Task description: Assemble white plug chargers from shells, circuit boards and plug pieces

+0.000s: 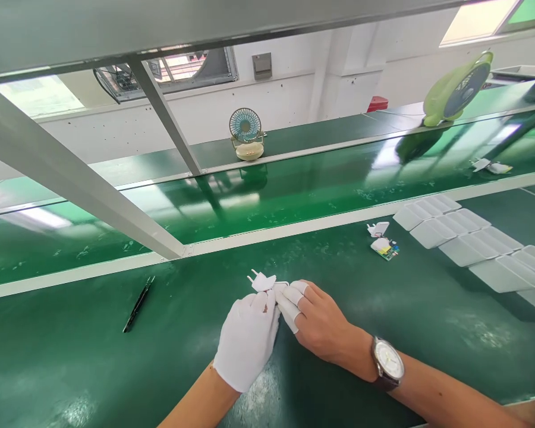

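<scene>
A white plug housing [263, 282] with two metal pins pointing up and left is held between my hands over the green bench. My left hand [247, 336], in a white glove, is closed on it from below. White finger cots cover several fingertips of my right hand [314, 315], which pinches the housing's right side. What lies between the fingertips is mostly hidden. Right of my hands rests another opened white plug [378, 229] beside a small circuit board [387, 248] with yellow and blue parts. Black tweezers [138, 304] lie to the left.
White plastic trays [466, 235] stand in rows at the right. Beyond a pale rail [285, 228] runs a shiny green belt [303, 190] carrying another plug assembly [491, 166]. A small fan [246, 128] and a larger green fan [459, 92] stand behind. A grey post [84, 172] slants at left.
</scene>
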`<state>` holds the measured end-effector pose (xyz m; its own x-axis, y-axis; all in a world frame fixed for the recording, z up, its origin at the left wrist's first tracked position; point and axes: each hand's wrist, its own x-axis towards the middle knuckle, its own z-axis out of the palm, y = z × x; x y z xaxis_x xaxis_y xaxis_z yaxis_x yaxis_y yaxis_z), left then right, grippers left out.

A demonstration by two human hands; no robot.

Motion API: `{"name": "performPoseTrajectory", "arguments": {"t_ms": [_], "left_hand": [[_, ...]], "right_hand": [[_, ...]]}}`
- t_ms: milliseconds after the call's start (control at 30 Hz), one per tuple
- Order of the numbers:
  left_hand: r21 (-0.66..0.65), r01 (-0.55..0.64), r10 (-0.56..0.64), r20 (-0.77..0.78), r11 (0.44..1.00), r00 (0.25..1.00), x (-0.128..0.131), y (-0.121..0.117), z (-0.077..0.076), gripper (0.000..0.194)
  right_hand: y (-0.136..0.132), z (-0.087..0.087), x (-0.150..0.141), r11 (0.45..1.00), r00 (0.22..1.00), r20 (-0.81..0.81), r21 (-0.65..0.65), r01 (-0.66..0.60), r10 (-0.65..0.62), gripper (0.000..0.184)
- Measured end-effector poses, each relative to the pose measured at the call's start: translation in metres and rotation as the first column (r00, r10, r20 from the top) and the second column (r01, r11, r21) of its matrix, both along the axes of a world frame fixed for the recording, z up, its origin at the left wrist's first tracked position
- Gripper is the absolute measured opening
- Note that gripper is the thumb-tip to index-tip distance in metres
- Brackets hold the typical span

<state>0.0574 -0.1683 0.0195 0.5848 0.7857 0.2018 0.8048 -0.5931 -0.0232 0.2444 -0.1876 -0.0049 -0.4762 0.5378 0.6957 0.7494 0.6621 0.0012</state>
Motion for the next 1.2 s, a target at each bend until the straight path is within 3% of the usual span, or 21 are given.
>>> {"name": "performPoseTrajectory", "arguments": {"t_ms": [200,433,633,767,833,867,967,1033,1100,1200], "left_hand": [[0.003,-0.032,0.032,0.009,0.999,0.999,0.003,0.002,-0.002,0.016],[-0.041,0.037,-0.035,0.046,0.998,0.998,-0.003,0.005,-0.001,0.018],[-0.121,0.099,-0.068,0.236,0.988,0.969,-0.009,0.007,0.000,0.017],[-0.177,-0.031,0.108,0.447,0.984,0.888,-0.013,0.007,-0.004,0.010],[-0.266,-0.076,0.205,0.497,0.961,0.843,-0.014,0.008,-0.006,0.019],[-0.314,-0.083,0.239,0.501,0.946,0.831,-0.014,0.009,-0.007,0.031],[-0.419,-0.040,0.271,0.508,0.907,0.817,-0.012,0.008,-0.011,0.074],[-0.432,-0.003,0.260,0.538,0.902,0.802,-0.010,0.006,-0.013,0.081],[-0.399,0.011,0.241,0.573,0.917,0.783,-0.008,0.004,-0.015,0.076],[-0.339,0.013,0.207,0.604,0.941,0.770,-0.009,0.003,-0.013,0.070]], "right_hand": [[0.001,0.000,0.002,0.999,0.999,0.025,-0.033,-0.022,0.023,0.026],[0.005,-0.010,0.006,0.996,0.998,-0.046,-0.082,-0.045,0.041,0.022],[0.006,-0.011,0.003,0.941,0.963,-0.253,-0.337,-0.003,-0.088,0.036],[0.013,-0.009,0.007,0.808,0.914,-0.403,-0.553,-0.202,-0.047,0.042],[0.016,-0.009,0.007,0.719,0.832,-0.548,-0.614,-0.326,-0.091,0.039],[0.018,-0.009,0.006,0.674,0.747,-0.642,-0.630,-0.386,-0.172,0.036],[0.019,-0.007,0.002,0.502,0.374,-0.805,-0.583,-0.639,-0.460,0.039],[0.018,-0.005,-0.002,0.373,0.222,-0.797,-0.483,-0.792,-0.562,0.044],[0.016,-0.003,-0.007,0.266,0.191,-0.780,-0.416,-0.869,-0.595,0.045],[0.011,-0.002,-0.014,0.175,0.235,-0.778,-0.403,-0.898,-0.583,0.043]]}}
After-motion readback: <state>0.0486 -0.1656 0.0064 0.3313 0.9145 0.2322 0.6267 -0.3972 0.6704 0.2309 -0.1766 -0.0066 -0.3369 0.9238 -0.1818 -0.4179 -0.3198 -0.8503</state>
